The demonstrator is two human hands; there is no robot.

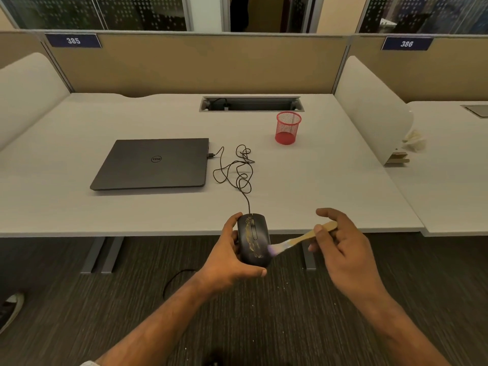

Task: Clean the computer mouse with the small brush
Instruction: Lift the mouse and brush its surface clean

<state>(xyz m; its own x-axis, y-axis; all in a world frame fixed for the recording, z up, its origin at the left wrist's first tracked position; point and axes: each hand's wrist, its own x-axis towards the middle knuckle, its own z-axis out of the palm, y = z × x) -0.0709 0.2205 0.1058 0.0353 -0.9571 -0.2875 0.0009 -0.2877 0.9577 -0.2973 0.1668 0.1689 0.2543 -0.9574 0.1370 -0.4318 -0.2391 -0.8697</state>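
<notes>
Cradling the mouse [253, 240] in the left hand [232, 262], fingers curled round its left flank, thumb under its near end, out past the desk [330, 186] edge and over the floor. Pinching the brush [303, 237] by its wooden handle in the right hand [340, 247], other fingers spread loose, bristles touching the mouse's right near side. Yellowish grime streaking the mouse beside the wheel. Looking like a light, hard, smooth shell, apt to slip, so gripping by the flanks seems wisest. Cord [237, 170] trailing from the mouse's far end toward the laptop [155, 163]; brush likely soft-tipped, stiff-handled.
</notes>
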